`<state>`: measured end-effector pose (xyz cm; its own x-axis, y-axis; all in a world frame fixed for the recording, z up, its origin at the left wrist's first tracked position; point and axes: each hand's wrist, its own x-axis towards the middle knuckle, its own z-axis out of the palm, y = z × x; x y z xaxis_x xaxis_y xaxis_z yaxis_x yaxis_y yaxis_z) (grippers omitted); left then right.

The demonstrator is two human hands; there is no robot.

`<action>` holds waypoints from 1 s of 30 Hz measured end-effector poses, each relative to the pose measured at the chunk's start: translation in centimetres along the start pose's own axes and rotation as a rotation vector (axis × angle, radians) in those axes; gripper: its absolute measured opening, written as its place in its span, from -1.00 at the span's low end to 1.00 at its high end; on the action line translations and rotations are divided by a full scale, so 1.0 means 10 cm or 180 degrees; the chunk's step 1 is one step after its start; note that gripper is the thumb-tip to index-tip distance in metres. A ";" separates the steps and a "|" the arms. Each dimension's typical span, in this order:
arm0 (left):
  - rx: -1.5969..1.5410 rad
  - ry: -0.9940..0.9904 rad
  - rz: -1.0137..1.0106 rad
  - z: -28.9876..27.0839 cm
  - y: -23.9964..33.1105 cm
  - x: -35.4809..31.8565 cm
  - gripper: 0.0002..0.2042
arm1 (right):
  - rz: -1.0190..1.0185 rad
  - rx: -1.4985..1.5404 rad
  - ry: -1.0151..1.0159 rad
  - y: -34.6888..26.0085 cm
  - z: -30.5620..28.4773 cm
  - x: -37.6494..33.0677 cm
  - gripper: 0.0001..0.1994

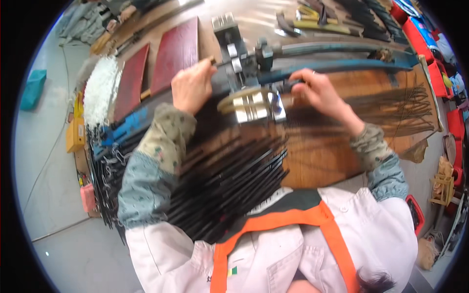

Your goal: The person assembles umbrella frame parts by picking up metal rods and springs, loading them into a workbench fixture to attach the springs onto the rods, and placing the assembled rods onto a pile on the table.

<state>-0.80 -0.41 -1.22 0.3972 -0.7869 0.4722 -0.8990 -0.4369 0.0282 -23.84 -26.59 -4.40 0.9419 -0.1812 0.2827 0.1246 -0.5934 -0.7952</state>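
A metal clamping fixture (238,68) stands on the bench ahead of me, with shiny metal blocks (254,106) at its near end. To its left, my left hand (192,88) is closed, fingers curled around something small with a brownish tip at the fixture's side; most of it is hidden. My right hand (318,94) pinches a dark handle (291,85) at the fixture's right side. A bundle of black rods (229,180) lies between my arms, blurred in part. Thin brown rods (386,110) spread over the wooden board at right.
Dark red boards (176,53) and a heap of white material (101,83) are at left. Blue metal bars (342,66) run behind my right hand. Curved yellowish pieces (317,24) lie at the far side. Red bins (439,78) line the right edge.
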 end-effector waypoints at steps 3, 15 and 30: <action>0.0070 0.0131 0.0520 0.10 -0.08 0.07 -0.86 | 0.0009 -0.0828 -0.0043 -0.11 0.01 -0.17 -0.61; 0.0614 -0.0060 0.0083 -0.55 0.11 -1.28 -0.88 | -0.0638 -0.1875 -0.0812 -0.43 0.46 -0.94 -0.66; -0.1120 -0.0390 -0.0253 -0.27 0.80 -1.57 -0.90 | 0.0441 -0.0135 -0.0492 -0.54 0.97 -0.60 -0.76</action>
<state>-14.72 9.64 -5.99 0.4682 -0.8122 0.3481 -0.8644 -0.3392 0.3713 -27.19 -14.67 -6.97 0.9862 -0.1427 0.0840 -0.0197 -0.6044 -0.7965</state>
